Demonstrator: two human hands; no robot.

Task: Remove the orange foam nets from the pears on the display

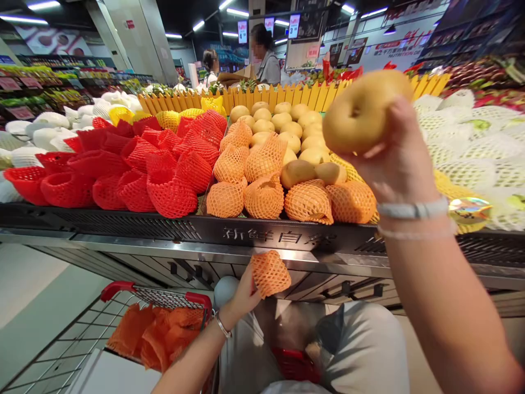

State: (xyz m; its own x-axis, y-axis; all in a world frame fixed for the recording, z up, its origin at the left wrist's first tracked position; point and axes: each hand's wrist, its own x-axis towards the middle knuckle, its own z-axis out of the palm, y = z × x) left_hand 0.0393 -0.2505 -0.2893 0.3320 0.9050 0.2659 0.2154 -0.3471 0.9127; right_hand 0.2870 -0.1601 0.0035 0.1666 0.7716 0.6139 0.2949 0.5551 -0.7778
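Under tube lights [238,12], a black-edged counter [262,232] backed by a yellow picket fence [246,99] bears loose tan pears [292,129] and red foam nets [172,186], while the right hand [396,158] grips a large fruit [365,117] raised before them and the left hand [244,293] clasps an orange net [270,273] below the black edge.

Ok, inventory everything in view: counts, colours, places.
Held fruit: one, tan, raised right
Held net: one, orange, low centre
Bare fruits: many, tan, centre
Orange-netted fruits: about seven, orange, front centre
Red nets: many, red, left
White-wrapped produce: many, white, both sides
Yellow nets: several, yellow, rear and right
Stand: one, black, under produce
Fence: one, yellow, behind produce
Cart: one, metal and red, lower left
Loose nets: several, orange, in cart
People: two, pale clothing, beyond fence
Left grip: one, silver bracelet, low centre
Right grip: one, pale bands, raised right
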